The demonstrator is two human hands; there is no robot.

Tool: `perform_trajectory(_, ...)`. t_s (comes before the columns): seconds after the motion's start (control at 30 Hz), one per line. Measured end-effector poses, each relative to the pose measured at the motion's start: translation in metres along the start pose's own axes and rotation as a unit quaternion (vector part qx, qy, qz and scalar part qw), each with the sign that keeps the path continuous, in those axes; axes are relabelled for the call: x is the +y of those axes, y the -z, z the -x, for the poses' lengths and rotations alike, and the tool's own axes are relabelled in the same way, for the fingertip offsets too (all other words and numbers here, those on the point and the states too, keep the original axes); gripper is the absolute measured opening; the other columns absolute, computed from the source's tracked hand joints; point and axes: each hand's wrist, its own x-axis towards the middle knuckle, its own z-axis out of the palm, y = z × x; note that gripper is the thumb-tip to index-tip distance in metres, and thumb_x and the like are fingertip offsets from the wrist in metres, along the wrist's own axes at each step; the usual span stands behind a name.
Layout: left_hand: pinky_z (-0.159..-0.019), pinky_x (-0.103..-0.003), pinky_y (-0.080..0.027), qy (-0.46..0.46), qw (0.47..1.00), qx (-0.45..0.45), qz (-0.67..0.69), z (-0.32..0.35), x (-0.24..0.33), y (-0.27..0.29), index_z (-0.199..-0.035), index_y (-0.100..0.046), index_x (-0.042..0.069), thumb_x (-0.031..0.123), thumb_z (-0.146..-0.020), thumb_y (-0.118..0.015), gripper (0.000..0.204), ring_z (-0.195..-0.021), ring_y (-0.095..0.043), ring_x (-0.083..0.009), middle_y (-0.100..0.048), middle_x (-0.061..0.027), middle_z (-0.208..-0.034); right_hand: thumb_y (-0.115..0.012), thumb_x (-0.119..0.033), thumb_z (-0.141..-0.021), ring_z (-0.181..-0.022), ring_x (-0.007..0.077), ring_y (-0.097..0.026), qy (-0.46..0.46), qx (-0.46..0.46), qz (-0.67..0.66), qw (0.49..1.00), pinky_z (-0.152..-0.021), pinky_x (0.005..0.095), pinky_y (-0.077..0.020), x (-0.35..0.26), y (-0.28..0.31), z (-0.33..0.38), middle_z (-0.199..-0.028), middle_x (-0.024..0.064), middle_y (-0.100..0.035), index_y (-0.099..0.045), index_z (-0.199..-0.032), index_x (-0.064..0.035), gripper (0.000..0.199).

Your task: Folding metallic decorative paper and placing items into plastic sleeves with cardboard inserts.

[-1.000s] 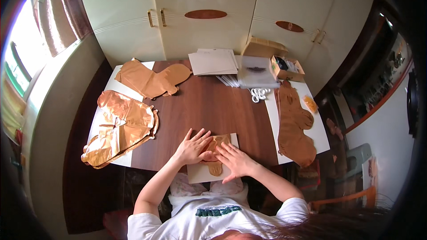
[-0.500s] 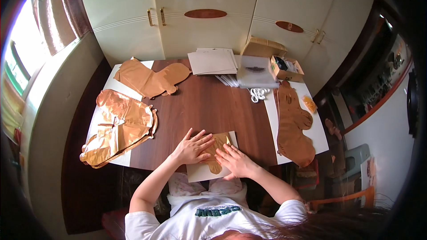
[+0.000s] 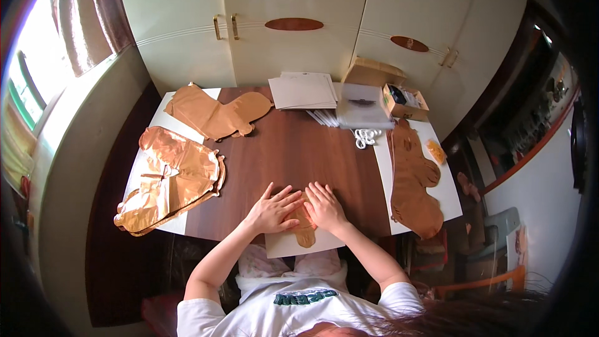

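A white card (image 3: 288, 246) lies at the table's near edge. On it is a folded piece of brown-gold foil (image 3: 304, 234), flat, perhaps a deflated foil balloon; its lower lobe shows between my hands and the rest is mostly covered. My left hand (image 3: 273, 210) lies flat over the left side of foil and card, fingers stretched out. My right hand (image 3: 324, 209) rests flat on the right side, fingers extended and pointing away from me. The fingertips of both hands come close together at the top of the foil. Neither hand grips anything.
Shiny foil pieces (image 3: 178, 175) and a flat brown foil shape (image 3: 215, 112) lie at left; more brown foil (image 3: 413, 181) lies at right beside a yellow packet (image 3: 436, 151). At the back are pale cards (image 3: 304, 92), a clear plastic sleeve (image 3: 362, 109), white cord (image 3: 365, 138) and a small box (image 3: 405, 110).
My right hand has slid up and inward over the foil, from a slanted pose to fingers pointing away. My left hand stays nearly in place. The whole view has shifted slightly.
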Motion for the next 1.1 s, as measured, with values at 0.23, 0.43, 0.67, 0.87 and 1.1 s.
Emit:
perform_trajectory(0.23, -0.109, -0.053, -0.012, 0.006, 0.999, 0.024, 0.040, 0.003, 0.000, 0.006, -0.132, -0.044, 0.011, 0.057, -0.087, -0.038, 0.064, -0.134, -0.028, -0.0228, -0.039, -0.0045, -0.141, -0.054, -0.023, -0.085, -0.114, 0.0305, -0.051, 0.007, 0.050, 0.009, 0.999, -0.103, 0.0466, -0.0324, -0.006, 0.001, 0.003, -0.118, 0.0190, -0.057, -0.057, -0.113, 0.0030, 0.039)
perform_trajectory(0.43, -0.110, -0.053, -0.009, 0.041, 0.997, 0.039, 0.058, 0.006, -0.001, 0.001, -0.131, -0.044, 0.005, 0.054, -0.088, -0.039, 0.066, -0.134, -0.029, -0.0253, -0.042, -0.0059, -0.138, -0.058, -0.022, -0.078, -0.108, 0.0307, -0.056, 0.016, 0.065, 0.046, 0.997, -0.101, 0.0466, -0.0355, -0.008, 0.003, 0.002, -0.113, 0.0190, -0.059, -0.059, -0.108, 0.0029, 0.039)
perform_trajectory(0.67, -0.110, -0.053, -0.008, 0.068, 0.997, 0.026, 0.039, 0.008, -0.001, 0.005, -0.134, -0.042, 0.011, 0.051, -0.087, -0.040, 0.062, -0.134, -0.028, -0.0268, -0.042, -0.0058, -0.139, -0.058, -0.028, -0.077, -0.104, 0.0324, -0.059, 0.013, 0.073, 0.037, 0.997, -0.100, 0.0452, -0.0379, -0.010, 0.003, 0.002, -0.108, 0.0214, -0.062, -0.062, -0.103, 0.0051, 0.042)
perform_trajectory(0.87, -0.109, -0.053, -0.012, 0.064, 0.997, 0.048, 0.023, 0.019, -0.008, 0.006, -0.132, -0.046, 0.012, 0.051, -0.088, -0.040, 0.059, -0.133, -0.031, -0.0249, -0.043, -0.0040, -0.138, -0.060, -0.029, -0.076, -0.101, 0.0321, -0.060, 0.010, 0.076, 0.043, 0.996, -0.098, 0.0456, -0.0401, -0.011, 0.004, 0.002, -0.106, 0.0207, -0.063, -0.063, -0.102, 0.0034, 0.042)
perform_trajectory(1.1, -0.110, -0.053, -0.008, 0.083, 0.996, 0.017, 0.040, 0.037, -0.015, 0.012, -0.135, -0.042, 0.014, 0.048, -0.090, -0.037, 0.057, -0.134, -0.028, -0.0270, -0.040, -0.0049, -0.140, -0.061, -0.032, -0.076, -0.100, 0.0328, -0.061, 0.012, 0.068, 0.047, 0.997, -0.094, 0.0460, -0.0424, -0.010, 0.004, 0.002, -0.106, 0.0212, -0.063, -0.065, -0.105, -0.0069, 0.038)
